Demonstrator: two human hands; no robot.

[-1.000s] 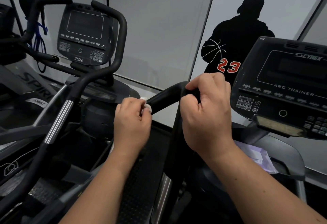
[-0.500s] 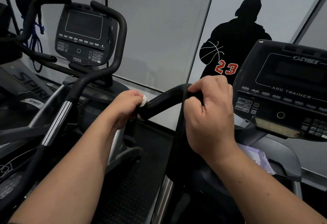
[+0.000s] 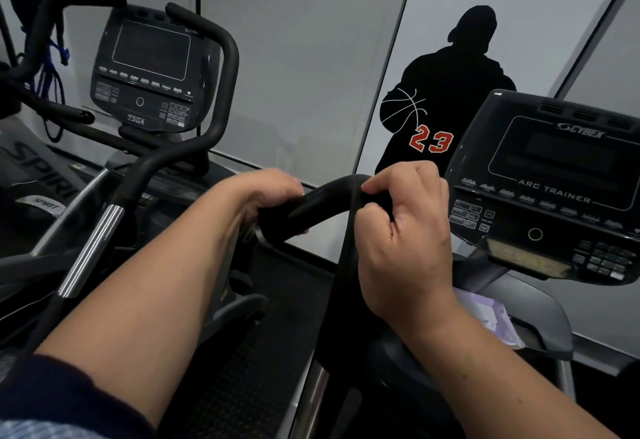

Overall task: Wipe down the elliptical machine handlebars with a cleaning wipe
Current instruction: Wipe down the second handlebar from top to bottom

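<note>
A black curved handlebar (image 3: 322,203) of the elliptical rises in front of me and bends left. My left hand (image 3: 266,196) is closed around its free left end. The cleaning wipe is hidden under that palm and its fingers. A small pale scrap (image 3: 255,233) shows below the hand; I cannot tell if it is the wipe. My right hand (image 3: 405,241) grips the bar at its bend, thumb on top, fingers wrapped round the far side.
The Cybex Arc Trainer console (image 3: 554,179) stands close on the right. Below it a purple-white packet (image 3: 491,317) lies on the machine's tray. A second machine with a 750A console (image 3: 149,71) and tall black handlebars (image 3: 227,68) stands left. A white wall is ahead.
My left hand has slid from beside the bar's end onto it, and the white wipe that showed between the fingers is now covered. My right hand has kept its grip.
</note>
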